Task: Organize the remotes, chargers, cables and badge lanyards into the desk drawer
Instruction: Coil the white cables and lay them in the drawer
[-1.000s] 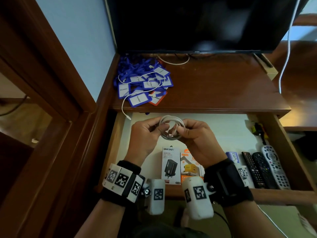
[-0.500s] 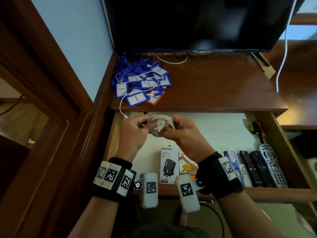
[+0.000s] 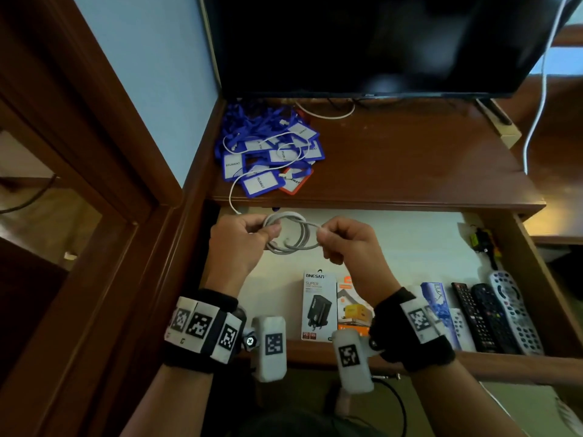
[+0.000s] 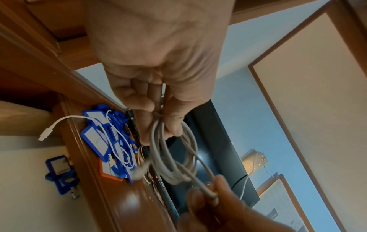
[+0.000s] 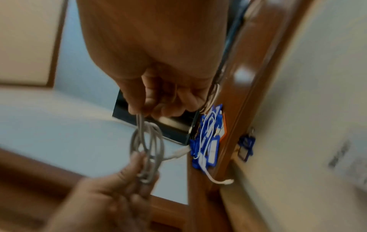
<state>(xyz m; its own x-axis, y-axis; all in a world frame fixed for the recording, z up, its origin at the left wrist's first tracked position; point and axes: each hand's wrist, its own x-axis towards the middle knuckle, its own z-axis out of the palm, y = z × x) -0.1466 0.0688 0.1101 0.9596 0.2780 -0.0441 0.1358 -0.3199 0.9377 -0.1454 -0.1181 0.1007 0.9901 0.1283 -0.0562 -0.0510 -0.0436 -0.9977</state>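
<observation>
Both hands hold a coiled grey cable in the air above the rear of the open drawer, just in front of the desk's front edge. The coil stands roughly upright with its flat face toward the person, and its long axis runs left to right between the hands. The left hand grips the coil's left side, fingers curled round the bundled strands with the thumb pressed on top. The right hand pinches a strand at the coil's right side between thumb and forefinger, the other fingers curled in. A plug end hangs loose inside the loop. On the desk, at its left rear corner, lies a heap of blue lanyards with a thin white cable draped over it and hanging past the front edge. In the drawer, two charger boxes lie at the front edge in the middle, and three remotes lie side by side at the front right corner, long axes running front to back.
</observation>
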